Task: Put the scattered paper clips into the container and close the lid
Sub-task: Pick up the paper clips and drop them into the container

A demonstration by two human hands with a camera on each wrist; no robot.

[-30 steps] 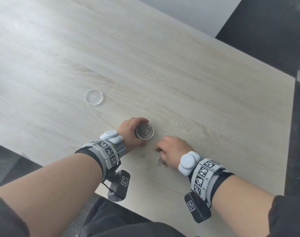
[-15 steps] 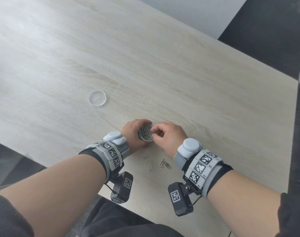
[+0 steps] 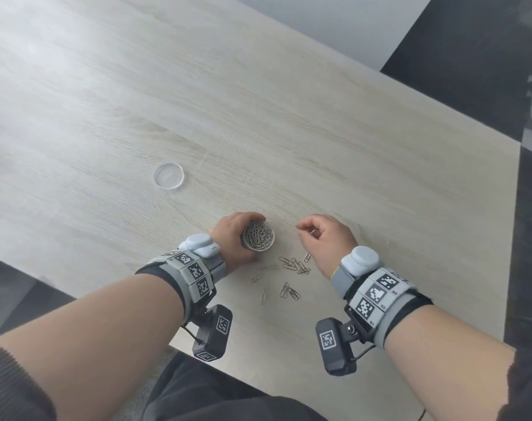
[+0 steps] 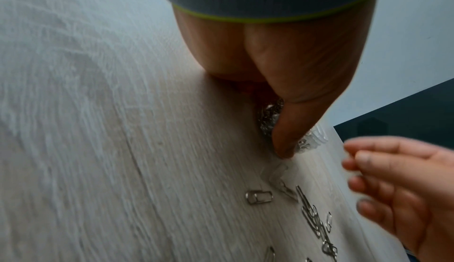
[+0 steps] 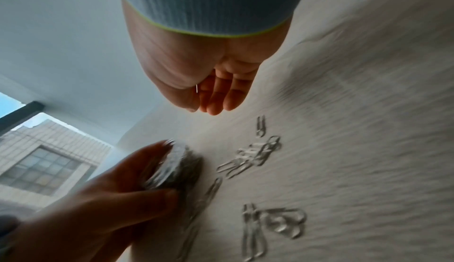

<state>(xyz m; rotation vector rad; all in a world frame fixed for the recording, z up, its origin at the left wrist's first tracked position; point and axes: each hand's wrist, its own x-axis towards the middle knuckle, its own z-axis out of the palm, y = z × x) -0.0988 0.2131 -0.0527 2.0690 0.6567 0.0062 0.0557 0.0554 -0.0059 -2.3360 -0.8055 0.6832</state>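
- Holding the container (image 3: 259,236) with the left hand (image 3: 232,238) keeps it from sliding; the fingers (image 5: 147,161) and thumb curl round its side, and it stands upright on the tabletop (image 3: 289,117), close to the near edge.
- It looks like a small round clear pot, open on top and already quite full of shiny clips.
- The right hand (image 3: 325,238) hangs just beside the pot, over the tabletop. Its fingers (image 4: 383,159) are loosely bent, and the thumb and first finger are close together. A thin silver line shows near the thumb in the right wrist view. I cannot tell if that is a clip or just a glint.
- The loose paper clips (image 3: 295,265) lie on the tabletop just in front of the pot, between the two wrists. Some are bunched and overlap; a few lie alone nearer the edge.
- I think the job now is picking up more clips. A good way is to pinch one or two from the bunch, lift them right over the open top, and let go low down so they do not bounce out.
- Clips near the edge could slip off, so take care there.
- The lid (image 3: 169,176) is clear and round. It lies flat, well apart to the left, and goes on last.
- I see no brand or words to read. The wrist bands (image 3: 377,291) only have black and white square patterns.
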